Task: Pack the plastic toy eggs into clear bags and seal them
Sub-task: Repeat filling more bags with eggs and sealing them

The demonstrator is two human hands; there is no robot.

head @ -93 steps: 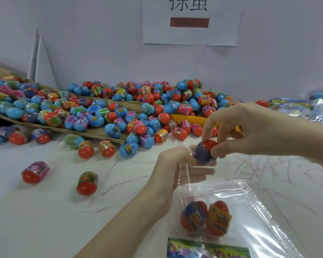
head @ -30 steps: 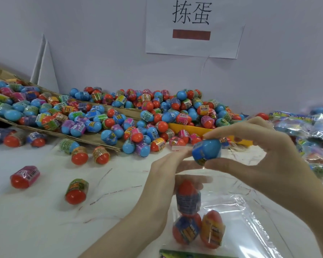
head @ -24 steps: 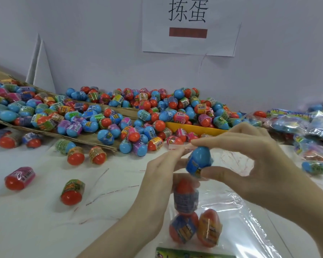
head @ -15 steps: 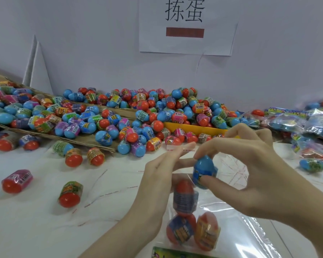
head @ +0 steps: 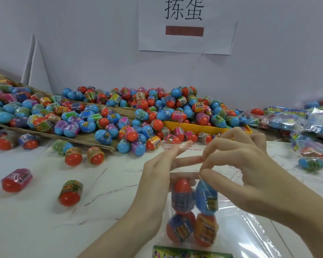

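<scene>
Clear plastic fills the near right of the head view: we see a clear bag [head: 250, 229] lying on the white table [head: 35, 220], its mouth lifted between our two hands. Four toy eggs sit inside it in two rows. The upper pair is an orange-topped egg [head: 182, 194] and a blue egg [head: 207, 198], side by side and touching; below them lie a blue-wrapped orange egg [head: 179, 228] and a yellow-wrapped orange egg [head: 205, 229]. Our left hand [head: 157, 175] has its fingers stretched out nearly straight, the upper ones along the bag's lip and the lower ones just above the orange-topped egg, so the film lies between them. Our right hand [head: 246, 164] is curled, thumb and forefinger pinching the bag's edge right above the blue egg. A printed green card strip [head: 192, 255] shows at the bag's bottom, at the near edge of the table. Along the far edge a big heap of loose eggs [head: 147, 116] spills over a cardboard sheet [head: 93, 140] and a yellow tray [head: 203, 125]. A few stray eggs lie toward the left edge, among them a pink-wrapped egg [head: 17, 180] and a green-wrapped egg [head: 70, 190]. Filled bags [head: 306, 123] are piled at the far right corner. A paper sign [head: 185, 25] hangs on the wall behind.
</scene>
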